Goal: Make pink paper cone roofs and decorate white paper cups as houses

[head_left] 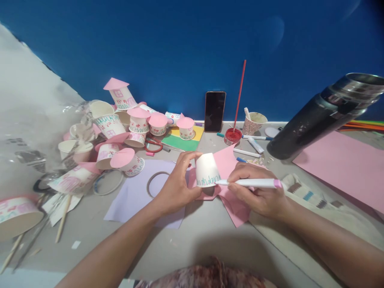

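A white paper cup [207,167] is held upside down by my left hand [181,180], thumb and fingers closed around its left side. Green grass-like strokes run along the cup's wide lower rim. My right hand [258,188] pinches a white felt-tip pen [255,183] with a pink end. Its tip touches or nearly touches the cup's lower right side, by the green strokes. Beneath the cup lie cut pieces of pink paper [235,210]. To the left, a roll of tape [153,185] rests on a lilac sheet [126,200].
Decorated paper cups with pink paper tops [111,124] are heaped at the left, near scissors [154,146]. A phone [215,112] leans on the blue wall. A red pot [232,137] with a stick, pens, a dark flask [312,120] and a cloth [300,224] lie rightward.
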`<move>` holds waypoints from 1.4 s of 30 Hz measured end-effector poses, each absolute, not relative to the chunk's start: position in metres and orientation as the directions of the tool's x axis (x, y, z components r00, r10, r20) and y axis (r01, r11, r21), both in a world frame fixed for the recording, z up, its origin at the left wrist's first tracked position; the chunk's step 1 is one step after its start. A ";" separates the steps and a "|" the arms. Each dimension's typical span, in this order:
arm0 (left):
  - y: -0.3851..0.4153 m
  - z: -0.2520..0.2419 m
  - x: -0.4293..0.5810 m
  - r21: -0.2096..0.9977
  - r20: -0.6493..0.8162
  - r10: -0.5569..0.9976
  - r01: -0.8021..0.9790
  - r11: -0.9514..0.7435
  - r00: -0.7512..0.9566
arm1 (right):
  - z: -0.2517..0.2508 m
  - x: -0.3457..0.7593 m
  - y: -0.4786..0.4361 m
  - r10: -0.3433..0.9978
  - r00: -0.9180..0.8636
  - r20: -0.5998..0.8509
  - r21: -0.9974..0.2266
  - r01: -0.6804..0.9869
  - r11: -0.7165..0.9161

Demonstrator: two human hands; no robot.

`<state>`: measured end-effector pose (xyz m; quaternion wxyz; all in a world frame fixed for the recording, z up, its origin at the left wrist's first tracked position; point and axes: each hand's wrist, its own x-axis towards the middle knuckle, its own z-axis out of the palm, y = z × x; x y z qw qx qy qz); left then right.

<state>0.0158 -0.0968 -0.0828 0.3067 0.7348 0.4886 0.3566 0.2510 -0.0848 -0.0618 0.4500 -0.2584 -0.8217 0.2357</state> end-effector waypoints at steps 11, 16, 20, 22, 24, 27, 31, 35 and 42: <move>-0.096 -0.085 0.015 0.858 0.188 0.948 0.428 -0.285 0.257 | -0.067 0.259 -0.084 0.722 -0.382 0.577 -0.711 0.201 0.674; -0.096 -0.088 0.013 0.871 0.196 0.948 0.399 -0.286 0.250 | -0.064 0.257 -0.083 0.692 -0.437 0.575 -0.688 0.201 0.698; -0.094 -0.091 0.014 0.879 0.197 0.947 0.383 -0.285 0.254 | -0.063 0.256 -0.082 0.679 -0.449 0.581 -0.669 0.212 0.713; -0.094 -0.091 0.014 0.885 0.192 0.946 0.371 -0.282 0.259 | -0.064 0.255 -0.082 0.683 -0.446 0.578 -0.674 0.210 0.708; -0.094 -0.091 0.014 0.887 0.186 0.947 0.370 -0.276 0.260 | -0.065 0.255 -0.082 0.682 -0.447 0.580 -0.677 0.202 0.708; -0.094 -0.092 0.014 0.890 0.193 0.946 0.360 -0.281 0.262 | -0.066 0.255 -0.082 0.678 -0.438 0.590 -0.675 0.194 0.712; -0.094 -0.093 0.014 0.903 0.194 0.945 0.330 -0.277 0.263 | -0.069 0.258 -0.082 0.721 -0.371 0.585 -0.717 0.179 0.674; -0.093 -0.095 0.013 0.919 0.186 0.953 0.300 -0.255 0.240 | -0.070 0.261 -0.083 0.781 -0.304 0.545 -0.772 0.182 0.610; -0.094 -0.096 0.014 0.921 0.180 0.956 0.302 -0.247 0.232 | -0.068 0.258 -0.082 0.712 -0.372 0.596 -0.713 0.162 0.682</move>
